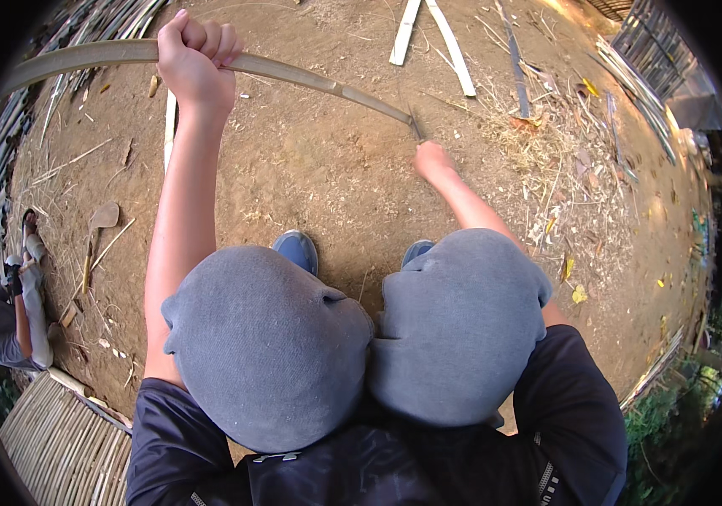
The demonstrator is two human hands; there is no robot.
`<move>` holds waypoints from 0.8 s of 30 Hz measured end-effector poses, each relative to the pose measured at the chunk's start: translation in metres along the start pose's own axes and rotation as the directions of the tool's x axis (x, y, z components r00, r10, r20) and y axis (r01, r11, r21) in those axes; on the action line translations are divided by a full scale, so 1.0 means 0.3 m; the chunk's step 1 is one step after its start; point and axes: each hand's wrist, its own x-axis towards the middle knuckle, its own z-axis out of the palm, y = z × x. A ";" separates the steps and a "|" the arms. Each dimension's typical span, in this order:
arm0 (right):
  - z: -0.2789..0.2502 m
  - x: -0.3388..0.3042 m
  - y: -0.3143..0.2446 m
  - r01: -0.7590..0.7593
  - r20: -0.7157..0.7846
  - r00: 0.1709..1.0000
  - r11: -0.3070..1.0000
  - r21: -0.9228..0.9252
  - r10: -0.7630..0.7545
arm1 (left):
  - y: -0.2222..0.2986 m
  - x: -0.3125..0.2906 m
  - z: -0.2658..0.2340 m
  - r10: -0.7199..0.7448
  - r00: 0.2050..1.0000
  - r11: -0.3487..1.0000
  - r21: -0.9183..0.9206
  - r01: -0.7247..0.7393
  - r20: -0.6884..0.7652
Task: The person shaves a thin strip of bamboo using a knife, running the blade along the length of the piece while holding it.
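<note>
Brown bare earth [352, 185] spreads across my view, littered on the right with dry straw and pale shavings [538, 181]. At the left rim I see a seated person [24, 312], and below them a slatted panel of tan poles [66, 443].

The long, flat, tan bamboo-like strip [310, 80] lies ahead of the knees, its long axis running left to right, bowed upward and sloping down rightward. My left hand [196, 55] is clenched around it; my right hand [434, 160] grasps a narrow, dark piece [416, 128] at its right end, too small to identify.
</note>
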 end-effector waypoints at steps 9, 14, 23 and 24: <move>0.141 0.062 0.072 0.025 -0.014 1.000 0.997 0.069 -0.024 | 0.006 -0.013 -0.034 -0.011 0.998 1.000 0.017 0.012 -0.060; 0.089 0.105 0.133 0.219 -0.266 0.951 0.950 0.221 -0.158 | -0.036 0.028 0.020 -0.106 0.977 0.987 -0.136 0.082 -0.184; -0.311 -0.231 -0.264 0.526 -0.074 0.835 0.753 0.394 -0.545 | -0.035 -0.010 -0.072 0.047 0.991 0.996 -0.071 -0.056 -0.122; -0.348 -0.251 -0.272 0.490 -0.030 0.855 0.789 0.371 -0.517 | -0.042 -0.011 -0.054 0.024 0.977 0.998 -0.045 -0.035 -0.213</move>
